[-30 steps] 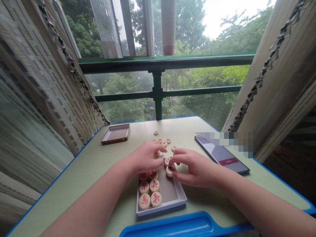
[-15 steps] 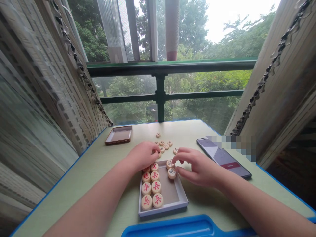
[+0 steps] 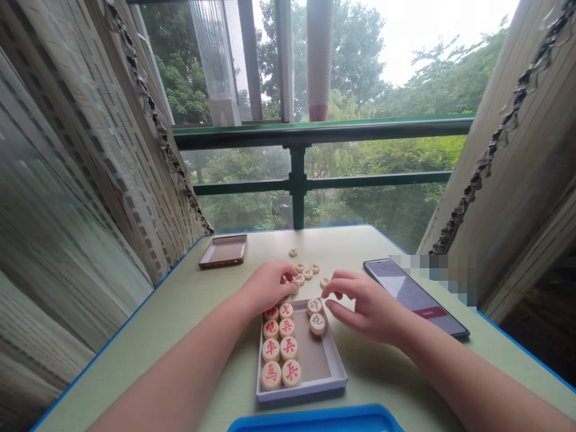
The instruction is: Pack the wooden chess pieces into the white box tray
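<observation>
A shallow white box (image 3: 335,366) stands on the table with round wooden xiangqi pieces in it. Two columns of red-marked pieces (image 3: 288,348) line its left side, and two dark-marked pieces (image 3: 317,324) lie at its far right. My left hand (image 3: 267,285) is over the far left corner, its fingers curled on a xiangqi piece (image 3: 294,288) just beyond the box; the fingertips are partly hidden. My right hand (image 3: 364,306) hovers by the right rim with fingers apart and nothing in them. Several loose pieces (image 3: 308,273) lie beyond the box.
A brown-edged box lid (image 3: 224,251) lies at the far left of the table. To the right of my right hand is a phone (image 3: 418,300). A blue tray-like edge (image 3: 315,420) shows at the near side. Curtains hang on both sides, with a green railing (image 3: 297,186) behind.
The view has shifted slightly, so everything sits a little lower and to the right. My right fingers have moved off the dark-marked pieces. My left hand stays at the loose pieces.
</observation>
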`<state>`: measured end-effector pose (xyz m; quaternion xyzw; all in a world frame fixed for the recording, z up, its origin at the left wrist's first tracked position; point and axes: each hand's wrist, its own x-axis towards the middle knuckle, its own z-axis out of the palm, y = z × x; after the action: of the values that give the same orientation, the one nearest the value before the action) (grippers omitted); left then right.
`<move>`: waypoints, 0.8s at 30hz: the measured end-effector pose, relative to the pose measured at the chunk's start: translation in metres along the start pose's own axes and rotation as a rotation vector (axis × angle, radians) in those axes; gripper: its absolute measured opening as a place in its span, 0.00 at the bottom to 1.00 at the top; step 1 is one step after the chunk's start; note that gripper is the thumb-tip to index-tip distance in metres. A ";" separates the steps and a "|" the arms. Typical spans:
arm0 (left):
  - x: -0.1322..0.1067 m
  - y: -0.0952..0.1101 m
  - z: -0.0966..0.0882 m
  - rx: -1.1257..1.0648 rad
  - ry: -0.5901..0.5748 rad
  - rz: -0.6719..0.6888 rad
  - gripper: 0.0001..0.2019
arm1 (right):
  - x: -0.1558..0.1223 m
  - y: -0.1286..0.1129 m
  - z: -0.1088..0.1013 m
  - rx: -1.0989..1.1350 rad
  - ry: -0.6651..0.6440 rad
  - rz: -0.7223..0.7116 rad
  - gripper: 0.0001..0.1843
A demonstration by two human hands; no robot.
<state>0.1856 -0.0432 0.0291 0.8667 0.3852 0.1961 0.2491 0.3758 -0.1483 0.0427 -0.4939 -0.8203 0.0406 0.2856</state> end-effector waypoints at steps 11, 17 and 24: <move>-0.005 0.021 -0.001 -0.694 -0.037 -0.041 0.14 | 0.006 0.011 0.015 0.022 0.134 0.040 0.11; -0.011 0.037 -0.003 -0.834 -0.105 -0.051 0.15 | 0.006 0.008 0.017 0.006 0.216 0.005 0.11; -0.008 0.031 -0.006 -0.875 -0.127 -0.098 0.14 | 0.005 0.007 0.012 -0.004 0.249 -0.016 0.10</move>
<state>0.1949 -0.0659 0.0507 0.6707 0.2908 0.2749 0.6245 0.3734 -0.1380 0.0331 -0.4890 -0.7826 -0.0251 0.3844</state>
